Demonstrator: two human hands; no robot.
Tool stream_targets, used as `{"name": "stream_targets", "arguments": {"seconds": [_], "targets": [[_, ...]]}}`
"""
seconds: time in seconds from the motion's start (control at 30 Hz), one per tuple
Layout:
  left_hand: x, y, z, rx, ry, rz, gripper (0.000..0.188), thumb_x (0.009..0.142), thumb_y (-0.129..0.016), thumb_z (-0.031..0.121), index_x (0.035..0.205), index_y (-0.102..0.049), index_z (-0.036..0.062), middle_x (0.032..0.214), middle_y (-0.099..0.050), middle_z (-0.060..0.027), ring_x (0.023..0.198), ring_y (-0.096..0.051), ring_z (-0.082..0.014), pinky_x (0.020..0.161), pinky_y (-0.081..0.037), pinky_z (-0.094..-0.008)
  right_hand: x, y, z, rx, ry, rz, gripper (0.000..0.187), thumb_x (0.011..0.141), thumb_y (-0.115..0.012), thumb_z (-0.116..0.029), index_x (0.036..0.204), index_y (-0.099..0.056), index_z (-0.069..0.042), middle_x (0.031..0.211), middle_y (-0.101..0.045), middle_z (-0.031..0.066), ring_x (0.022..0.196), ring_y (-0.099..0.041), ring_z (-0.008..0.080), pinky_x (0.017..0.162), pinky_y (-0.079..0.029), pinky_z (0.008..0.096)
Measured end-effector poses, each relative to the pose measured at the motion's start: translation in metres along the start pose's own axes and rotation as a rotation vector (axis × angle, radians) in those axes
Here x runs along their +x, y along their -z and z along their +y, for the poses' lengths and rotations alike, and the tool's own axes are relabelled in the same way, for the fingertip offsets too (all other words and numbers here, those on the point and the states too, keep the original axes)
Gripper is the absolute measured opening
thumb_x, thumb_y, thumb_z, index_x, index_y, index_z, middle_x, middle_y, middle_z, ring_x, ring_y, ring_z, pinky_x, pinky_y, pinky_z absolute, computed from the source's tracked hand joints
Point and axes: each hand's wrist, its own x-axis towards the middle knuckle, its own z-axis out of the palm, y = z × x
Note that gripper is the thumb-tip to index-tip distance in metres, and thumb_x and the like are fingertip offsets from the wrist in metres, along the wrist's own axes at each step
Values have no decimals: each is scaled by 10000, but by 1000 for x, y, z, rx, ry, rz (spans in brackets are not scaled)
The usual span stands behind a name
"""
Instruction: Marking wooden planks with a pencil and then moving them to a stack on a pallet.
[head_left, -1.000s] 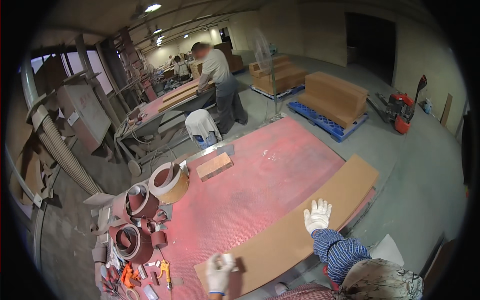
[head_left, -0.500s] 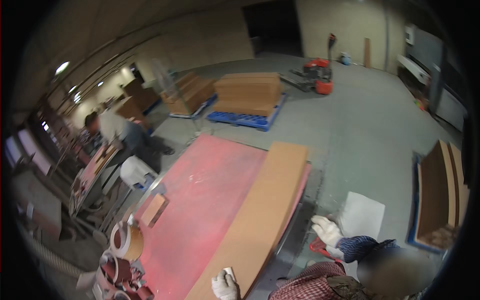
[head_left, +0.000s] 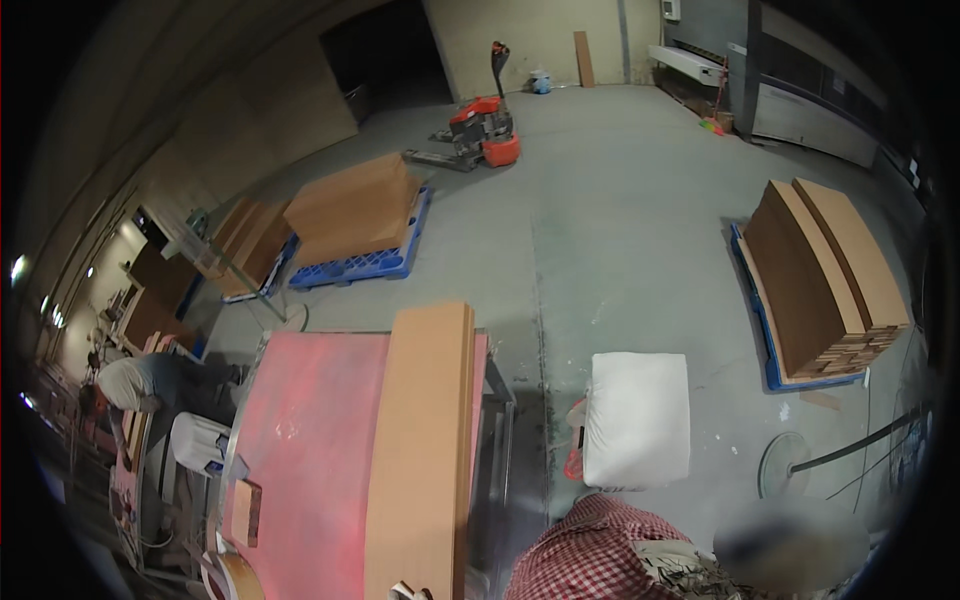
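A long tan board (head_left: 420, 440) lies lengthwise along the right side of the pink-topped table (head_left: 310, 430), with layered edges showing on its right. At the lower edge of the picture, only the tip of my white-gloved left hand (head_left: 408, 592) shows on the board. Its fingers look closed around something small, mostly cut off by the frame. My right hand is out of view. Red checked cloth (head_left: 590, 550) of my clothing fills the bottom, right of the table. A small wooden block (head_left: 246, 513) rests on the table's left side.
A white-covered seat (head_left: 637, 420) stands right of the table. Boards are stacked on blue pallets at far left (head_left: 365, 265) and right (head_left: 770, 350). A red pallet jack (head_left: 485, 130) stands at the back. Another person (head_left: 150, 382) bends over a bench at left.
The view has swung to the right, so the table sits further left. My right hand, earlier outstretched near the white seat, has left view. My left hand has slipped mostly below the edge.
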Motion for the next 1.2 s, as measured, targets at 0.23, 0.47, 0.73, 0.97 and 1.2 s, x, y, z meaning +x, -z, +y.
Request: {"name": "stream_targets", "arguments": {"seconds": [0.23,0.47,0.73,0.97,1.2], "targets": [[-6,3,0,84,-61,76,642,975,-458,500,1385,-487,6,1305,-534,-311,1160,-545,-445,995,-432,-481,-31,108,-37,233,73,156,525,853,-545,-479,1156,-673,-70,1213,-631,204,1150,-590,308,954,-452,427],[4,-9,-6,56,-29,107,621,982,-461,454,1358,-481,-39,1274,-550,-317,1168,-552,-434,984,-442,-453,-25,190,-58,236,197,239,486,839,-566,-446,1118,-683,-64,1167,-647,206,1106,-607,324,926,-461,437],[2,19,24,21,-43,148,519,944,-521,410,1177,-567,-51,1032,-607,-303,962,-586,-459,853,-471,-497,-6,238,-91,137,302,200,442,824,-590,-408,1074,-694,-58,1116,-665,208,1055,-628,342,894,-471,448],[0,19,27,30,-48,208,482,948,-517,394,1149,-585,-39,1001,-617,-290,924,-592,-454,834,-474,-502,13,278,-143,-7,420,84,403,811,-611,-375,1035,-704,-53,1071,-681,210,1010,-646,358,866,-480,458],[2,15,22,-26,113,88,588,939,-574,394,1324,-489,-43,1131,-578,-287,1097,-551,-435,939,-450,-485,22,366,-253,-254,740,483,366,805,-624,-351,998,-709,-51,1018,-692,223,960,-661,384,822,-495,468]]}}
